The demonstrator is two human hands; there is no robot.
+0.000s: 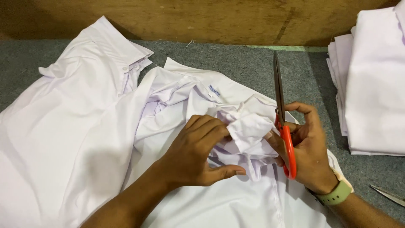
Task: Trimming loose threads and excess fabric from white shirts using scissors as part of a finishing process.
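A white shirt [236, 126] lay bunched near the middle of the grey counter [244, 63], its front spreading toward the near edge. The left hand [198, 154] pressed down on it, fingers [211, 126] curled closed around a crumpled fold of the cloth. The right hand [306, 145] sat just beside that fold, its fingers wrapped through the handle of one pair of red-handled scissors [282, 114], the blades together and pointing toward the far edge. A pale green wristband [335, 195] circled the right wrist.

One small white label [215, 91], rectangular with dark marks too small to make out, sat at the shirt's neck, on the far side of the fold. A second white shirt [71, 114] lay flat toward the left edge, overlapping the first. A stack of folded white cloth [371, 80] stood at the right edge, well apart from the hands. A metal tip [390, 195] showed at the near right corner. Bare counter ran along the far edge under the brown wall [211, 19], and between the scissors and the stack.
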